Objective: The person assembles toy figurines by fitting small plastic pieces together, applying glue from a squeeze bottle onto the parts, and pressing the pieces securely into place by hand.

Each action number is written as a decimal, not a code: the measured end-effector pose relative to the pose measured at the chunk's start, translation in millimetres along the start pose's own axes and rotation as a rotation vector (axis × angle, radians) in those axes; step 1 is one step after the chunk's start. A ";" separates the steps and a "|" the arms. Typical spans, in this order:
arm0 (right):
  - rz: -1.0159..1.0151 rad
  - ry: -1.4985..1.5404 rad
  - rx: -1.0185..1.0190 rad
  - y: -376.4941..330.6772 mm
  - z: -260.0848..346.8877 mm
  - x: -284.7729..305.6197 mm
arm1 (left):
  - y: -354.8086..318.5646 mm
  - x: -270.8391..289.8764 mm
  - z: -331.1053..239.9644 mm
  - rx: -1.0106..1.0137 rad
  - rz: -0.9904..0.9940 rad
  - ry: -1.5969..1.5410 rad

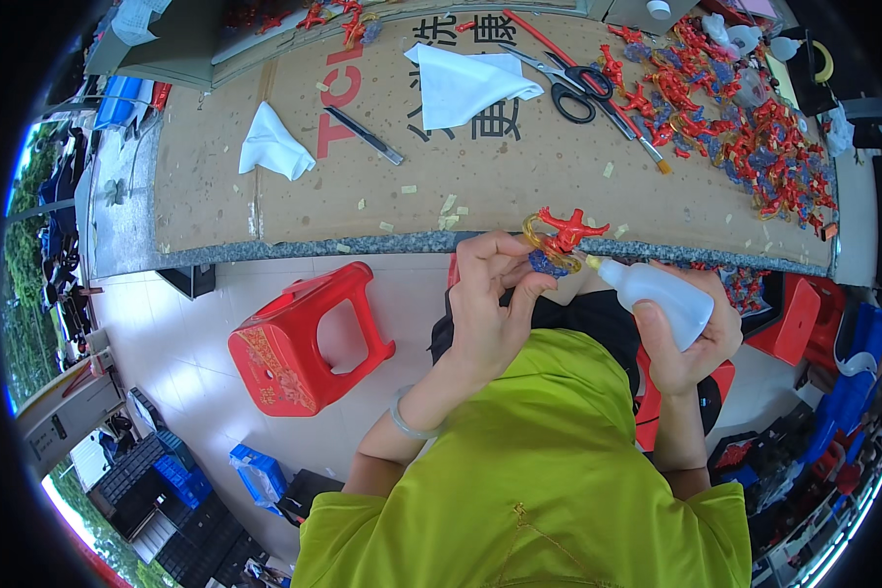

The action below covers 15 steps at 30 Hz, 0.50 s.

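Left hand (pixel 488 312) is pinching a small figurine (pixel 568 233): red body, yellow ring, blue base. Right hand (pixel 686 367) is gripping a white squeeze bottle (pixel 668 299), nozzle pointing left at the figurine; can't tell if it's touching. On the cardboard (pixel 216 147), two white cloths (pixel 472 90) are lying with a cutter knife (pixel 365 135) between. Scissors (pixel 570 90) and brush (pixel 647 147) are lying right of those. More figurines (pixel 774 157) are piling up far right. Red stool (pixel 276 363) is standing on the floor (pixel 191 323), left.
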State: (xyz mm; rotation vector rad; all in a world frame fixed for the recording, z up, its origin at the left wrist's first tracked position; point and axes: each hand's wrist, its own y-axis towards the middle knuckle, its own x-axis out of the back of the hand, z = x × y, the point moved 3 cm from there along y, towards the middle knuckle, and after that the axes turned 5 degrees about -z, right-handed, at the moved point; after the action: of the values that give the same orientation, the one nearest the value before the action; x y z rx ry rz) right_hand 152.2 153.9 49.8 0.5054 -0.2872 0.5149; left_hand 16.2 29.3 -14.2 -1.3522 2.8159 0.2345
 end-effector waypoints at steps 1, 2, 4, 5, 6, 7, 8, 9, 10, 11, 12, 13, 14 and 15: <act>0.000 0.001 0.000 0.2 0.1 0.0 | 0.0 0.5 0.1 0.000 0.004 -0.001; -0.002 -0.003 0.001 0.4 0.0 0.1 | -0.2 0.7 0.5 0.000 0.008 -0.004; -0.004 -0.008 0.003 0.9 -0.2 0.3 | 0.1 0.8 0.0 0.009 0.009 -0.004; -0.003 -0.018 0.017 1.4 0.1 0.6 | 0.4 0.9 -0.4 0.019 0.008 -0.004; -0.002 -0.029 0.031 1.6 0.4 0.8 | 0.2 1.2 -0.9 0.019 0.008 -0.004; -0.002 -0.030 0.031 1.6 0.3 0.8 | -0.3 1.5 -1.3 0.025 0.010 0.006; -0.009 -0.018 0.014 1.4 -0.5 0.9 | -0.4 1.7 -1.2 0.031 0.012 0.017; -0.015 -0.007 -0.003 1.4 -1.3 1.0 | -0.6 1.7 -0.3 0.030 0.013 0.016; -0.015 -0.007 -0.003 1.5 -1.7 1.2 | -1.2 1.9 2.0 0.053 0.004 -0.041; -0.020 0.013 -0.011 1.6 -2.4 1.5 | -1.5 2.2 3.5 0.076 -0.005 -0.099; -0.025 0.032 -0.019 1.7 -3.0 2.0 | -1.1 2.6 3.5 0.076 -0.004 -0.098; -0.026 0.032 -0.020 1.7 -3.3 2.2 | -0.5 3.3 3.9 0.096 0.006 -0.142; -0.027 0.056 -0.043 1.5 -4.2 2.6 | 0.2 3.8 4.3 0.115 0.017 -0.186; -0.028 0.080 -0.067 1.4 -5.1 3.0 | 1.2 4.4 3.4 0.115 0.019 -0.186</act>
State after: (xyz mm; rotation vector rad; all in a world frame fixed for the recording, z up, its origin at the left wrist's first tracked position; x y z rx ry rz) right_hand 154.6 158.8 47.2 0.4221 -0.2198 0.4950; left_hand 12.3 27.1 -17.7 -1.2130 2.6466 0.1845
